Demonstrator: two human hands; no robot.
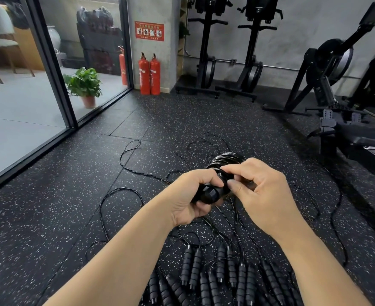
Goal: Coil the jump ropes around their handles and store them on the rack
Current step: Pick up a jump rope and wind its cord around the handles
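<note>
Above the floor (pixel 49 217), left hand (pixel 188 195) clamps handles (pixel 208 193); right hand (pixel 255 191) pinches rope (pixel 226 160); successive turns should lie tight.

You get bright, even daylight from the glass wall (pixel 49 85) on your left; the pale floor beyond it is nearly washed out; the speckled rubber floor (pixel 71 206) stays dark with only soft shadows; the wound cord (pixel 226 160) shows thin glare streaks; wide-angle distortion bends the window frame (pixel 49 69) and stretches your forearms; edges look slightly soft.
</note>
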